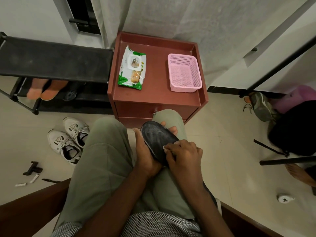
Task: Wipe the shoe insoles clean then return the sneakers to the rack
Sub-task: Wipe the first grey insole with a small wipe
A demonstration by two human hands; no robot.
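Observation:
A dark grey insole point(158, 138) rests over my lap, toe end pointing away. My left hand point(147, 151) cradles it from underneath, fingers curling round its far edge. My right hand point(183, 153) presses on the insole's near half, with a sliver of white wipe point(166, 147) showing under its fingers. Two white sneakers point(68, 139) stand on the floor to my left, laces loose. The black shoe rack point(54, 60) stands at the back left. A green and white pack of wet wipes point(132, 68) lies on the red-brown cabinet point(157, 96).
A pink plastic basket point(184, 72) sits on the cabinet's right side. Orange slippers point(46, 91) lie on the rack's lower shelf. A grey shoe point(261, 105), a black bag point(294, 130) and a bare foot point(299, 173) are at the right. Small items litter the floor at left.

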